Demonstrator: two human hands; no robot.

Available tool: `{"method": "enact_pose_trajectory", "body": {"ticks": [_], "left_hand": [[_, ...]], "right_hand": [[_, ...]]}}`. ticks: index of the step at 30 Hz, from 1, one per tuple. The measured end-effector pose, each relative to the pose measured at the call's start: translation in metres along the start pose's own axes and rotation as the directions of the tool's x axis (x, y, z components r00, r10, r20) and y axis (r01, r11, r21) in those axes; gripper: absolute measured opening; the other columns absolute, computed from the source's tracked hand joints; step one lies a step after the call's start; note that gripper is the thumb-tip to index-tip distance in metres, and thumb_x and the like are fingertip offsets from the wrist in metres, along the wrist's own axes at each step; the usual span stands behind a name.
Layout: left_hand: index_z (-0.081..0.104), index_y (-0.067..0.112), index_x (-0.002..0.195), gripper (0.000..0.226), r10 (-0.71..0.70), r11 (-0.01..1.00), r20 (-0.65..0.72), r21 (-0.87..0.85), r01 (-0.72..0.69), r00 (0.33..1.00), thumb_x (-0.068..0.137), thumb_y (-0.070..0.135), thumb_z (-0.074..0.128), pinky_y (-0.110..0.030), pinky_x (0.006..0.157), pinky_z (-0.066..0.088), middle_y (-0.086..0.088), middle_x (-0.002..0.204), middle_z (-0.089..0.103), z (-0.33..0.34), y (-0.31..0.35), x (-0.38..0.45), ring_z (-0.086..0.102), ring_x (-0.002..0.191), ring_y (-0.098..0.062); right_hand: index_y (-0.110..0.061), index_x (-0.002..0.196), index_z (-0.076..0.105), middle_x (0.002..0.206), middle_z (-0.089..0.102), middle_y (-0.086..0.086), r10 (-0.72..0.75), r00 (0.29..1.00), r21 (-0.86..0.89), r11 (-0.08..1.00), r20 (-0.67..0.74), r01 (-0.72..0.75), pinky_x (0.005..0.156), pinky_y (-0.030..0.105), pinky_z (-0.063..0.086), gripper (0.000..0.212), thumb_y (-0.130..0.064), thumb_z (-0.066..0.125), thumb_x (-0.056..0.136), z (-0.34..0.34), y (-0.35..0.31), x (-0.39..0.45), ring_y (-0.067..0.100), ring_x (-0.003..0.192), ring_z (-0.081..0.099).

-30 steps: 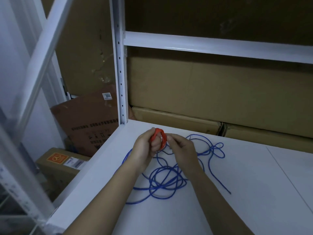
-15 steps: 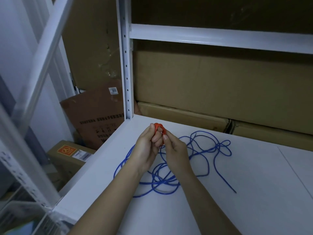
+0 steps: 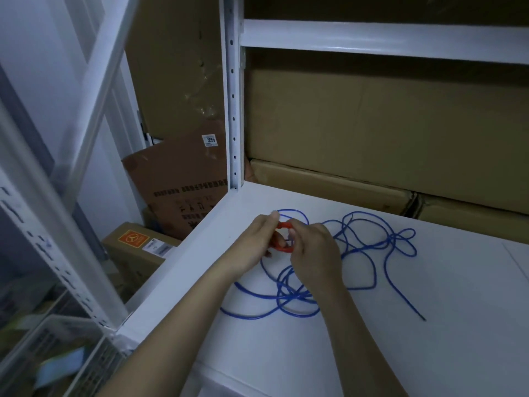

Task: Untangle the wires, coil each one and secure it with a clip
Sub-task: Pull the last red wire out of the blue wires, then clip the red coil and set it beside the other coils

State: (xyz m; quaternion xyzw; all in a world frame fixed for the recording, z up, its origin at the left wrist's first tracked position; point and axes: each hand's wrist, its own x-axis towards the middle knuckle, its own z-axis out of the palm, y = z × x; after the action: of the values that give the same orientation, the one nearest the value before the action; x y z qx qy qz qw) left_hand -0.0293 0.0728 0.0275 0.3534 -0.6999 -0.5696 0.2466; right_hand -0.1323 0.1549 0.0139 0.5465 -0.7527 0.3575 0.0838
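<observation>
Your two hands are together over the far left part of the white shelf [image 3: 429, 325], both closed on one small red coil [image 3: 282, 244] held between them. Your left hand [image 3: 252, 247] comes in from the near left with its back turned up and its fingers curled toward the right, and its fingertips [image 3: 273, 215] reach the far side of the red coil; your right hand [image 3: 313, 255] meets it from the right, back toward you, its fingers folded over the coil's right edge. Only a red arc at the top and a red curve at the bottom show between your hands, so you cannot tell whether a clip is on it or how many turns it has. Both forearms run from the near edge of the view up toward the far left, roughly side by side, the left one crossing the shelf's near left rim. Under and around your hands lies the blue wire [image 3: 363, 253], loose and tangled on the shelf: a cluster of overlapping loops sits just near of your right wrist, one loop arcs just beyond your fingertips, more loops spread to the right with a knot-like crossing well to the right of your hands, and one free end [image 3: 423, 318] trails toward the near right. At the far left corner of the shelf stands a white perforated upright [image 3: 233, 110], with cardboard boxes [image 3: 372, 133] stacked behind the shelf's far edge.
</observation>
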Motion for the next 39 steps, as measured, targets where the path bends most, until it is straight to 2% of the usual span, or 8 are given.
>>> {"method": "enact_pose_trajectory", "body": {"ticks": [4, 8, 17, 22, 28, 33, 36, 39], "left_hand": [[0.051, 0.012, 0.089, 0.031, 0.271, 0.865, 0.046, 0.427, -0.265, 0.961, 0.103, 0.035, 0.035, -0.028, 0.070, 0.044, -0.002, 0.077, 0.061, -0.007, -0.009, -0.002, 0.057, 0.071, -0.014], [0.046, 0.011, 0.094, 0.019, 0.324, 0.754, 0.095, 0.575, -0.317, 0.941, 0.103, 0.024, 0.036, -0.038, 0.068, 0.051, -0.009, 0.080, 0.067, -0.004, -0.012, 0.001, 0.064, 0.069, -0.023], [0.049, 0.006, 0.101, 0.019, 0.401, 0.750, 0.318, 0.425, -0.507, 0.859, 0.102, 0.019, 0.035, -0.039, 0.065, 0.045, -0.012, 0.081, 0.061, -0.011, -0.020, -0.028, 0.059, 0.072, -0.029], [0.048, 0.012, 0.098, 0.017, 0.449, 0.738, 0.445, 0.304, -0.602, 0.775, 0.102, 0.022, 0.035, -0.034, 0.063, 0.039, -0.004, 0.082, 0.057, 0.000, -0.030, -0.050, 0.058, 0.078, -0.025], [0.048, 0.022, 0.090, 0.024, 0.299, 0.746, 0.734, 0.219, -0.629, 0.610, 0.104, 0.030, 0.030, -0.031, 0.065, 0.043, 0.013, 0.066, 0.052, 0.038, -0.015, -0.079, 0.052, 0.057, -0.006], [0.048, 0.011, 0.099, 0.027, 0.359, 0.768, 0.721, 0.133, -0.627, 0.592, 0.104, 0.031, 0.030, -0.041, 0.067, 0.044, -0.012, 0.084, 0.061, 0.113, -0.007, -0.112, 0.058, 0.078, -0.028], [0.049, 0.012, 0.096, 0.025, 0.370, 0.785, 0.710, 0.106, -0.610, 0.599, 0.104, 0.029, 0.031, -0.037, 0.067, 0.044, -0.010, 0.083, 0.060, 0.168, 0.002, -0.133, 0.058, 0.078, -0.027], [0.048, 0.018, 0.095, 0.021, 0.390, 0.774, 0.713, 0.089, -0.627, 0.582, 0.104, 0.028, 0.031, -0.032, 0.066, 0.044, -0.005, 0.085, 0.059, 0.230, 0.013, -0.153, 0.057, 0.076, -0.020]], "right_hand": [[-0.009, 0.110, 0.067, 0.087, 0.067, 0.010, -0.005, 0.995, 0.043, 0.999, 0.099, 0.001, 0.070, 0.030, 0.042, 0.027, -0.005, 0.044, 0.096, 0.003, -0.006, -0.007, 0.024, 0.089, 0.054], [-0.017, 0.119, 0.064, 0.101, 0.069, 0.002, 0.162, 0.987, 0.192, 0.968, 0.025, -0.163, 0.077, 0.020, 0.042, 0.034, -0.004, 0.040, 0.099, 0.011, -0.013, -0.022, 0.017, 0.094, 0.058], [-0.018, 0.120, 0.056, 0.088, 0.066, 0.006, 0.528, 0.846, 0.371, 0.801, -0.068, -0.470, 0.070, 0.038, 0.050, 0.030, -0.024, 0.031, 0.104, 0.027, -0.064, -0.075, 0.022, 0.078, 0.063], [-0.013, 0.111, 0.060, 0.087, 0.061, 0.000, 0.650, 0.722, 0.367, 0.748, -0.237, -0.553, 0.063, 0.010, 0.041, 0.027, -0.017, 0.034, 0.103, 0.018, -0.080, -0.103, 0.010, 0.073, 0.057], [-0.012, 0.099, 0.062, 0.077, 0.056, -0.007, 0.628, 0.706, 0.184, 0.775, -0.328, -0.604, 0.060, 0.009, 0.036, 0.024, -0.006, 0.039, 0.099, -0.034, -0.056, -0.157, 0.006, 0.065, 0.050], [-0.021, 0.099, 0.061, 0.080, 0.059, -0.014, 0.688, 0.575, 0.362, 0.724, -0.443, -0.587, 0.072, 0.018, 0.047, 0.026, -0.017, 0.036, 0.103, -0.076, -0.026, -0.195, 0.003, 0.075, 0.057], [-0.023, 0.102, 0.055, 0.087, 0.060, -0.008, 0.695, 0.531, 0.334, 0.708, -0.484, -0.622, 0.070, 0.014, 0.043, 0.025, -0.021, 0.030, 0.105, -0.104, -0.004, -0.219, 0.004, 0.080, 0.057], [-0.026, 0.106, 0.049, 0.088, 0.060, -0.003, 0.721, 0.516, 0.316, 0.678, -0.462, -0.664, 0.070, 0.026, 0.046, 0.023, -0.028, 0.026, 0.105, -0.146, 0.030, -0.249, 0.012, 0.079, 0.059]]}}
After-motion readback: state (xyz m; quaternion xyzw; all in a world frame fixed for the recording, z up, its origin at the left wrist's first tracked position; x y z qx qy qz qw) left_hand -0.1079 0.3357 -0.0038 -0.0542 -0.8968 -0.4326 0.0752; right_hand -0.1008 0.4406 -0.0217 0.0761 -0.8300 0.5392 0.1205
